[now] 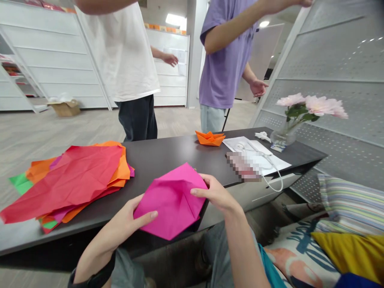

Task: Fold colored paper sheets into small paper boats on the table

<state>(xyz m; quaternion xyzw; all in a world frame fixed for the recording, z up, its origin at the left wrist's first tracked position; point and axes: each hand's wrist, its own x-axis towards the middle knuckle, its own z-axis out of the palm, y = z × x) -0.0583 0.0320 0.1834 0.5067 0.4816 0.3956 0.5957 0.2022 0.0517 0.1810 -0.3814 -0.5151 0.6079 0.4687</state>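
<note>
Folded, creased magenta paper [169,208], tilted, at front edge of dark table [165,154]

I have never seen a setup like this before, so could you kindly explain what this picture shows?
Certainly. There is no machine here: the single picture comes from a camera worn on a person's head, looking forward and down.

The wearer's left hand and right hand hold a folded magenta paper between them, at the near edge of a dark table.

On the table, a pile of coloured sheets lies to the left. Farther back sits an orange folded paper boat; to the right are white papers, a white cable and a vase of pink flowers.

Two other people stand beyond.
</note>
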